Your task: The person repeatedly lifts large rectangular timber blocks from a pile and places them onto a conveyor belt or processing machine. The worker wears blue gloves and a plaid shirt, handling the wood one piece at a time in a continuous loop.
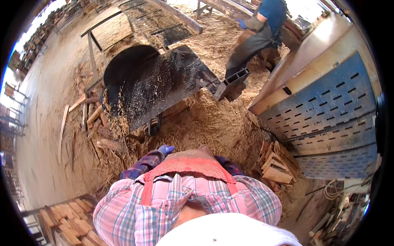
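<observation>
My left hand (166,150), in a purple-blue glove, shows just past the left edge of my red apron (186,165). Only a small part of it is visible, and I cannot make out whether its fingers are spread or curled. No object shows in it. Closest ahead of it is a dark metal saw table (164,84) strewn with sawdust, with a round black plate (127,67) at its left. My right hand is hidden behind the apron; just its plaid sleeve (230,165) can be seen.
A co-worker (269,33) in a blue shirt and dark apron stands beyond the table. A slotted blue machine panel (324,102) rises at right, above stacked wood offcuts (279,166). Cut wood blocks (67,223) are piled at lower left. Sawdust and scraps (108,143) cover the floor.
</observation>
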Available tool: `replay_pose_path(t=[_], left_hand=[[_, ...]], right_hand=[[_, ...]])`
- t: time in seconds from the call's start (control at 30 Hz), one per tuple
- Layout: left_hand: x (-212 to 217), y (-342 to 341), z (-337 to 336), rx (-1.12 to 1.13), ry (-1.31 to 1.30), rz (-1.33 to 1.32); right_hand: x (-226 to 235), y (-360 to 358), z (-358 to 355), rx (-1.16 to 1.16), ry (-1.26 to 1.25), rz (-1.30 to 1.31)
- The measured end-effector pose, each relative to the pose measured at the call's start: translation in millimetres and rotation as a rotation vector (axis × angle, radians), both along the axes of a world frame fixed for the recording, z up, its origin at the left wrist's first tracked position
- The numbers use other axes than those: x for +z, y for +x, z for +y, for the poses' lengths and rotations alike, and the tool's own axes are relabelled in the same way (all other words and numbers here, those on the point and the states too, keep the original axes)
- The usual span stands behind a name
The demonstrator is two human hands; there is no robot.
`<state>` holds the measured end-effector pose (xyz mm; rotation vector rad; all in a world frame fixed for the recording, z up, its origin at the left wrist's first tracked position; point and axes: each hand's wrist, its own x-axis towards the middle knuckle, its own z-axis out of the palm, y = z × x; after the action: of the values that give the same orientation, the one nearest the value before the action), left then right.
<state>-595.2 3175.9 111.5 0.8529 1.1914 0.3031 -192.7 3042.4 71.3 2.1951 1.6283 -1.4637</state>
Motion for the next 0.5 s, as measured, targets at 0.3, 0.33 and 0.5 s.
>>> replay_pose_path(t=[0.3, 0.33, 0.5], left_hand=[[-35, -43, -19, 0.033, -0.072, 0.267], [-17, -45, -22, 0.053, -0.119, 0.298], [-44, -70, -29, 0.281, -0.282, 0.290]], right_hand=[[33, -44, 76, 0.089, 0.099, -0.044], [31, -47, 77, 0.177, 0.133, -0.080], [-22, -60, 106, -0.052, 0.179, 0.340]])
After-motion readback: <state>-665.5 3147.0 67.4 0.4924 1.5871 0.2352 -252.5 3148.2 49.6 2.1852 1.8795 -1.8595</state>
